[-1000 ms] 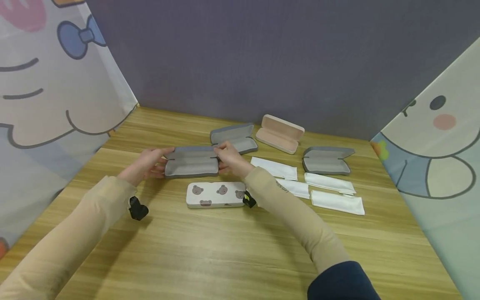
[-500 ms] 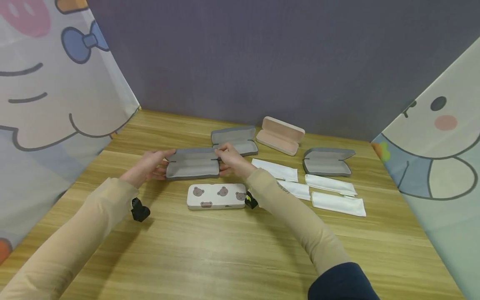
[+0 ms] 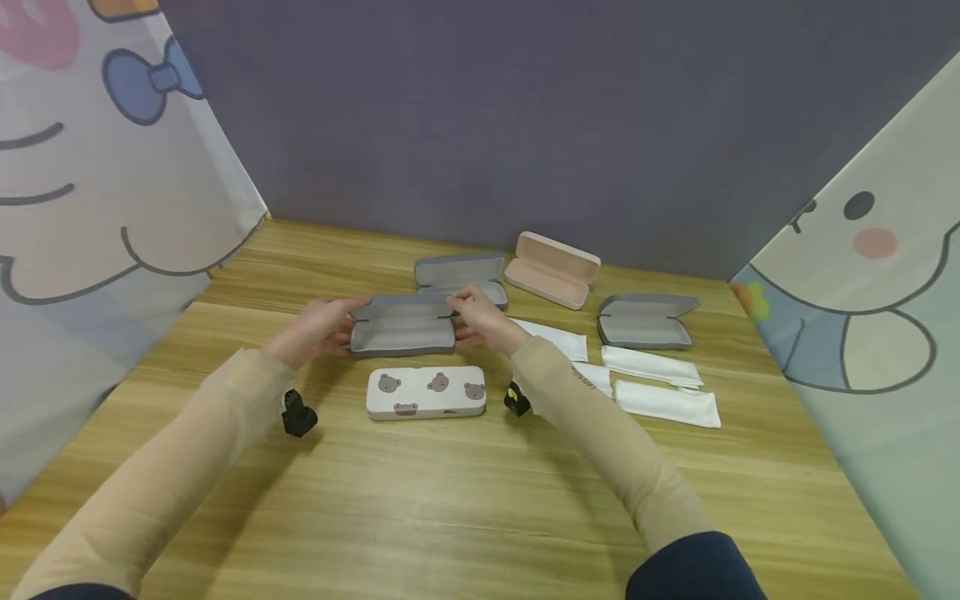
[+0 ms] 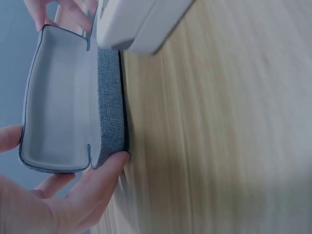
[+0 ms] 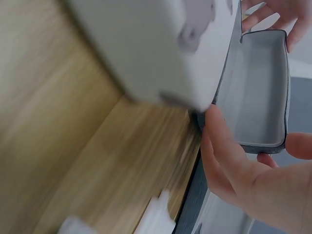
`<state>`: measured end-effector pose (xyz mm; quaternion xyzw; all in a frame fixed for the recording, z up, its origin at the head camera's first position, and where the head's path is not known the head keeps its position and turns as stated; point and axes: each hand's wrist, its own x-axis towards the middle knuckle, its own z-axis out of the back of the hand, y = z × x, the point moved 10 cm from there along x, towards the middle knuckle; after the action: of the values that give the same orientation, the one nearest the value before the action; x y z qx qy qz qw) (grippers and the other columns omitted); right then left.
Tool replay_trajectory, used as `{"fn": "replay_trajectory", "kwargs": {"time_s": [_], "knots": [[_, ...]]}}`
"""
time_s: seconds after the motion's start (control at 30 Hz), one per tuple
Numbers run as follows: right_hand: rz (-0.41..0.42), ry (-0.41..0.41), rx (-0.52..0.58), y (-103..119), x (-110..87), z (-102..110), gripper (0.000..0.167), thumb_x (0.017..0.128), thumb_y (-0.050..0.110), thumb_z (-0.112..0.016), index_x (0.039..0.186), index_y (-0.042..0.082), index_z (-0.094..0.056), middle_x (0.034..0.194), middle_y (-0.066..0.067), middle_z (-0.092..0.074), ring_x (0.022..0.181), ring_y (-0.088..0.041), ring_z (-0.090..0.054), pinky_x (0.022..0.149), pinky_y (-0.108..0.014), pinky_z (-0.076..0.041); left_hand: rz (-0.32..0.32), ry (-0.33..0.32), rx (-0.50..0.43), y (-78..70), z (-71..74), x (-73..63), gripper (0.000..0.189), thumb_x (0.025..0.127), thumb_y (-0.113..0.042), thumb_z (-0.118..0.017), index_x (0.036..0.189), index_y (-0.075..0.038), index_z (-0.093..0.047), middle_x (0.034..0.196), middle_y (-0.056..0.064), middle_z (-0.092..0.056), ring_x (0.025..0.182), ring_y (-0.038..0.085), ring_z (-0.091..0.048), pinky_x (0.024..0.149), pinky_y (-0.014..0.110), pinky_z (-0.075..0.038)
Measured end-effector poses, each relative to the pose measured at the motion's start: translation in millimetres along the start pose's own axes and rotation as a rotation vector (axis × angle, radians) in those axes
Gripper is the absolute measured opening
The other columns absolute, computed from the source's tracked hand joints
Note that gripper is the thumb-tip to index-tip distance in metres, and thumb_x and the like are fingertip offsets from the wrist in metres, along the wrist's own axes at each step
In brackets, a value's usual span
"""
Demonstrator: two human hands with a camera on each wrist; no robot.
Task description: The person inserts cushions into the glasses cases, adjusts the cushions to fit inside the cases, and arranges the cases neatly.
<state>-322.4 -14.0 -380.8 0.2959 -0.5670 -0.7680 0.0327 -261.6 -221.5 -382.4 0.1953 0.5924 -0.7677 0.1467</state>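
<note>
An open grey glasses case [image 3: 403, 336] stands on the table with its lid raised and its pale lining facing me. My left hand [image 3: 318, 329] grips its left end, thumb at the lid's top edge and fingers low at the side. At the opposite end my right hand [image 3: 487, 321] holds it the same way. In the left wrist view, fingers [image 4: 105, 178] touch the case's textured grey front corner. The right wrist view shows the right thumb [image 5: 298, 145] at the lid's edge. Just in front lies a closed white case with brown bears [image 3: 425, 393].
Behind the held case is another open grey case [image 3: 461, 273], partly hidden. An open pink case [image 3: 552, 271] stands to its right, and a third grey one [image 3: 645, 325] farther right. Several white cloth pouches [image 3: 667, 404] lie on the wooden table [image 3: 450, 508], some behind the right sleeve.
Both hands have shifted the open grey case to the right relative to the bear case, keeping hold of its ends. The other cases and pouches stay put; the head view turns slightly.
</note>
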Motion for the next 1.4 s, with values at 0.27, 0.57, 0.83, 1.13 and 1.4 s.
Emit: {"fn": "replay_trajectory", "kwargs": {"time_s": [0.27,0.57,0.83,1.13,1.4], "knots": [[-0.009,-0.037,0.021,-9,-11.3,29,0.036,0.103,0.030,-0.041,0.133,0.011,-0.032,0.139,-0.028,-0.044,0.103,-0.037,-0.057,0.095,-0.048,-0.052,-0.001,-0.027,-0.010,-13.1,-22.0,13.8,0.089,0.096,-0.047,-0.048,0.153,0.000,0.001,0.152,0.031,-0.023,0.132,0.044,-0.039,0.105,0.050,-0.044],[-0.026,-0.071,0.033,-18,-22.3,50,0.044,0.103,0.033,-0.042,0.139,0.011,-0.030,0.137,-0.027,-0.044,0.099,-0.032,-0.055,0.097,-0.048,-0.051,0.000,0.012,-0.017,-22.9,-43.5,17.6,0.088,0.097,-0.044,-0.046,0.153,-0.001,0.005,0.152,0.032,-0.020,0.134,0.046,-0.035,0.105,0.053,-0.043],[0.038,-0.028,-0.069,-4,-38.8,66,0.055,0.104,0.034,-0.036,0.147,0.002,-0.025,0.143,-0.029,-0.038,0.124,-0.043,-0.049,0.103,-0.049,-0.046,-0.090,-0.176,0.218,-43.7,-22.3,3.5,0.084,0.096,-0.048,-0.046,0.151,0.003,-0.009,0.154,0.030,-0.021,0.136,0.047,-0.032,0.110,0.054,-0.037],[0.113,-0.054,-0.179,16,-72.6,108,0.056,0.104,0.036,-0.037,0.148,0.004,-0.025,0.146,-0.030,-0.034,0.131,-0.044,-0.044,0.108,-0.051,-0.041,-0.444,-0.490,0.497,-111.9,-26.6,-38.6,0.078,0.091,-0.051,-0.053,0.147,-0.003,-0.027,0.146,0.030,-0.031,0.129,0.049,-0.035,0.099,0.064,-0.037],[0.161,-0.093,-0.344,21,-102.2,132,0.057,0.105,0.034,-0.034,0.150,0.003,-0.021,0.150,-0.027,-0.031,0.132,-0.046,-0.040,0.110,-0.053,-0.038,-0.588,-0.386,0.526,-143.7,-86.1,-45.2,0.071,0.089,-0.047,-0.058,0.143,-0.006,-0.037,0.140,0.021,-0.046,0.126,0.039,-0.046,0.096,0.056,-0.045]]}}
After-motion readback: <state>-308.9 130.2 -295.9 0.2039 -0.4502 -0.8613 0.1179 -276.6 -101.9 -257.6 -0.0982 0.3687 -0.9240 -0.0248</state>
